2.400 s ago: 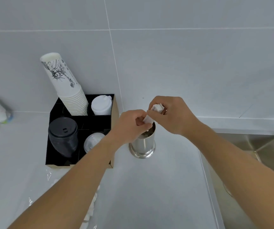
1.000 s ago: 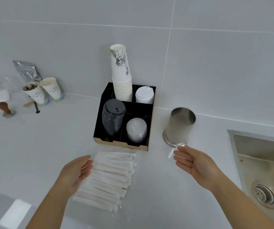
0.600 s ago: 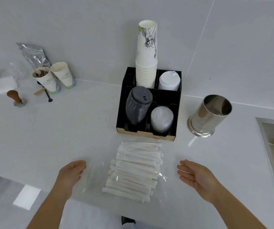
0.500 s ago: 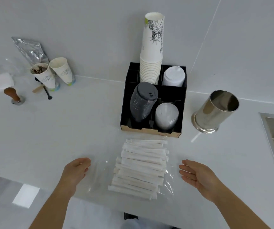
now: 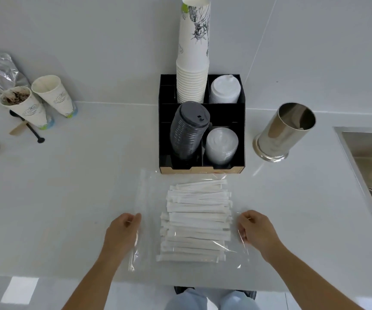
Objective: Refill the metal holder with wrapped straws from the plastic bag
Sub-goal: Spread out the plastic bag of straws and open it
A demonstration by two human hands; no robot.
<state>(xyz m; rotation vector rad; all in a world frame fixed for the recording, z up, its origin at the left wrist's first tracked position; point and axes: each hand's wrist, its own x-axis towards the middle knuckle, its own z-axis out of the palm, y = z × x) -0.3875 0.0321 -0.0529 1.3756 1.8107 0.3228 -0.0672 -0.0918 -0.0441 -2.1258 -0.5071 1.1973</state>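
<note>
The wrapped straws (image 5: 196,220) are lying left-to-right inside the clear plastic bag (image 5: 146,198). The left hand (image 5: 122,233) and right hand (image 5: 256,231) are pinching the bag's opposite side edges. The metal holder (image 5: 281,133) is standing far right, well apart.

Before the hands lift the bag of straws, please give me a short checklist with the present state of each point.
1. Left hand at the left edge of the plastic bag: ok, the fingers curl at the film.
2. Right hand at the right edge: ok, touching the film; a firm grip: cannot tell.
3. Wrapped straws inside the bag, lying flat in a row: ok.
4. Bag opening found: cannot tell, the film is clear.
5. Metal holder upright with its mouth unobstructed: ok.
6. Holder has room: ok, only a little shows inside.
</note>
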